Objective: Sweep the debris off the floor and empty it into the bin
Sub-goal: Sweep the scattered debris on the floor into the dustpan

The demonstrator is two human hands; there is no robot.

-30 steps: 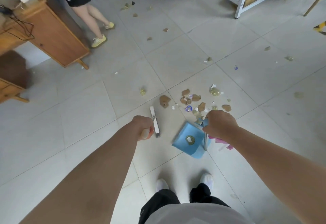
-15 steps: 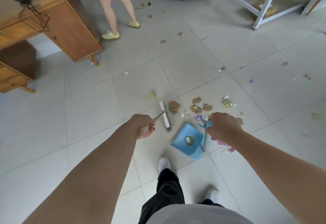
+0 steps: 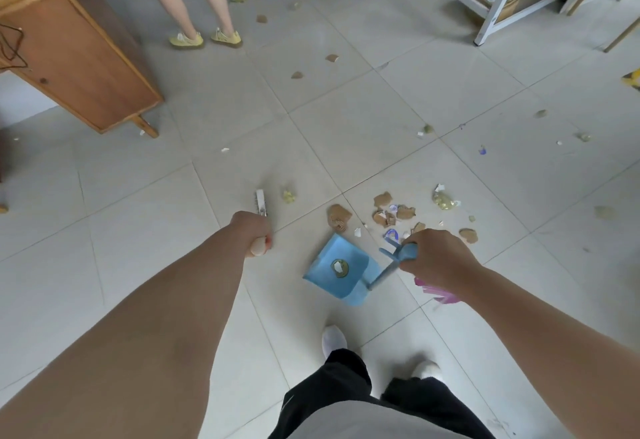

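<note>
Gripping a white-headed broom (image 3: 260,204) in our left hand (image 3: 251,231) and a blue plastic long-handled dustpan (image 3: 334,269) in our right hand (image 3: 434,258), we judge sweeping barely begun: one scrap (image 3: 338,268) sits in the pan, torn brown cardboard debris (image 3: 384,213) litters the grey tiled floor (image 3: 138,231) beyond it, no bin visible.

Arms outstretched: left grip (image 3: 251,231) curls round a brush handle (image 3: 258,249), left of the dustpan (image 3: 337,269); right grip (image 3: 436,258) clasps the dustpan's handle.

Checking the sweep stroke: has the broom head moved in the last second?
Yes. The broom head swung left, away from the brown cardboard scrap, and now lies left of the yellow scrap instead of right.
</note>
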